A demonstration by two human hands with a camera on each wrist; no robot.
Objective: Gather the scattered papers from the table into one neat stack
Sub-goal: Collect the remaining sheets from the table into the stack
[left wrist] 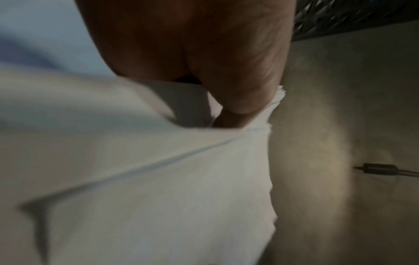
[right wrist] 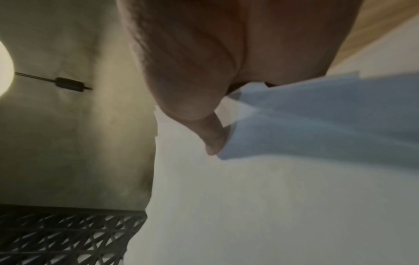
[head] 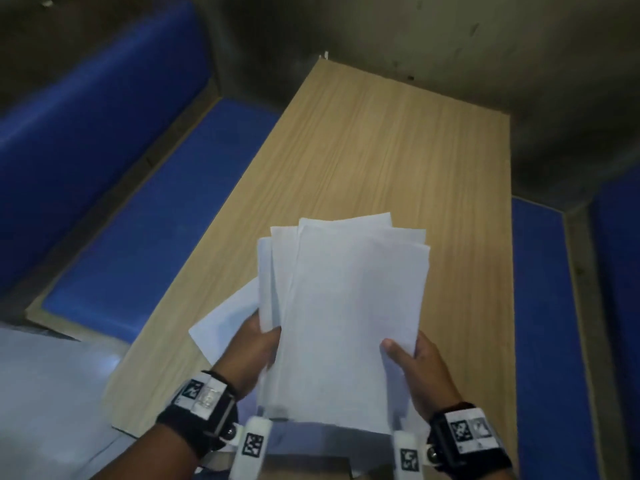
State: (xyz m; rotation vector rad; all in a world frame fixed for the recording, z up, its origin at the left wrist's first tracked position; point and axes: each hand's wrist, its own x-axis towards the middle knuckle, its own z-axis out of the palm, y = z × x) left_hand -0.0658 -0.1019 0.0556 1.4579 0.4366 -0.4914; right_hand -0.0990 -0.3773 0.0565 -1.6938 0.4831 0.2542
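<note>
Several white papers [head: 346,306] are held as a loose, fanned bundle above the near part of the wooden table [head: 381,150]; their top edges do not line up. My left hand [head: 256,344] grips the bundle's left edge, thumb on top. My right hand [head: 412,358] grips its right edge, thumb pressed on the top sheet. One sheet [head: 228,320] sticks out askew to the lower left behind the left hand. In the left wrist view the papers [left wrist: 158,188] fill the frame below the left thumb [left wrist: 238,100]. The right wrist view shows the papers [right wrist: 272,197] pinched under the right thumb [right wrist: 204,125].
Blue padded benches run along the table's left side [head: 156,220] and right side [head: 547,323]. A dark wall [head: 450,46] stands behind the table's far end. The far tabletop shows bare wood. A pale floor [head: 45,393] lies at the lower left.
</note>
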